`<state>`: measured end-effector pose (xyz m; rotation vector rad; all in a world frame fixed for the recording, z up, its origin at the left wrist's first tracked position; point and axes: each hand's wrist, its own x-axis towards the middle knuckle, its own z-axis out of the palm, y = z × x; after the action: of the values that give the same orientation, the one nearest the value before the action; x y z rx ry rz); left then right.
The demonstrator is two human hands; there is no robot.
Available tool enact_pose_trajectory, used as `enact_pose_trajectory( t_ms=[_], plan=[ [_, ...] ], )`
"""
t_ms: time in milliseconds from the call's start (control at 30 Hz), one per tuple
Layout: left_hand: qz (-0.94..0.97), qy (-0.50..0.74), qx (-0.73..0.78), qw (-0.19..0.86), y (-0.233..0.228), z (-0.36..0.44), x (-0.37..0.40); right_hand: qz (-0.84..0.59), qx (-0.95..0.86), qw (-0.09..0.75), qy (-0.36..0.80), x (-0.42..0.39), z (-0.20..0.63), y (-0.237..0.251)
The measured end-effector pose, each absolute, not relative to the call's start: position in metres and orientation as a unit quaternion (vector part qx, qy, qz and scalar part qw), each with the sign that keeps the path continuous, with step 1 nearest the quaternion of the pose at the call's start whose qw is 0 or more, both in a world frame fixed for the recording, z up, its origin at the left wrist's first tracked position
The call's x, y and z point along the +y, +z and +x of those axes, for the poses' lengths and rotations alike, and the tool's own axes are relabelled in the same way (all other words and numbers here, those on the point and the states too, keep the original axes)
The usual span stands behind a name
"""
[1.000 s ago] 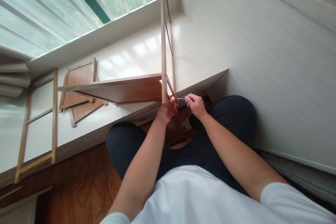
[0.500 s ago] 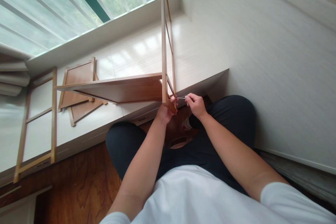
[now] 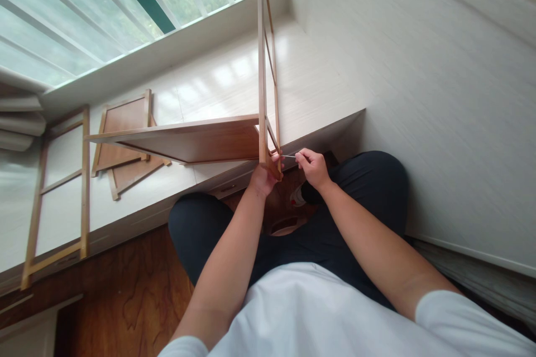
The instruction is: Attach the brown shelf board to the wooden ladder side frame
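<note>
A wooden side frame [image 3: 262, 67] stands on edge, running from near my knees toward the window. A brown wooden panel [image 3: 201, 142] meets it near its close end and stretches left. My left hand [image 3: 264, 179] is wrapped around the near end of the frame, its fingertips showing on the right side. Between the fingers of my right hand [image 3: 310, 166] is a thin metal rod [image 3: 288, 156], perhaps a hex key or screwdriver shaft. It points left at the frame's near corner. The rod's tip and what it touches are too small to make out.
Two smaller wooden panels [image 3: 125, 120] lie overlapped on the white window ledge [image 3: 221, 78]. Farther left, another wooden frame [image 3: 85, 189] leans across the ledge's front edge. A window with bars is behind, and a pale wall [image 3: 419, 95] rises on the right.
</note>
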<state>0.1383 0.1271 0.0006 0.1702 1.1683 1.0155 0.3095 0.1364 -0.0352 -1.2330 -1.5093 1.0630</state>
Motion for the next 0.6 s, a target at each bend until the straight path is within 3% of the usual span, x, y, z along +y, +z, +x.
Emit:
enact_pose_trajectory(
  t_ms=[600],
  plan=[
    [0.078, 0.458, 0.529, 0.710, 0.002, 0.138, 0.126, -0.511, -0.622, 0.456, 0.380, 0.136, 0.312, -0.054]
  ],
)
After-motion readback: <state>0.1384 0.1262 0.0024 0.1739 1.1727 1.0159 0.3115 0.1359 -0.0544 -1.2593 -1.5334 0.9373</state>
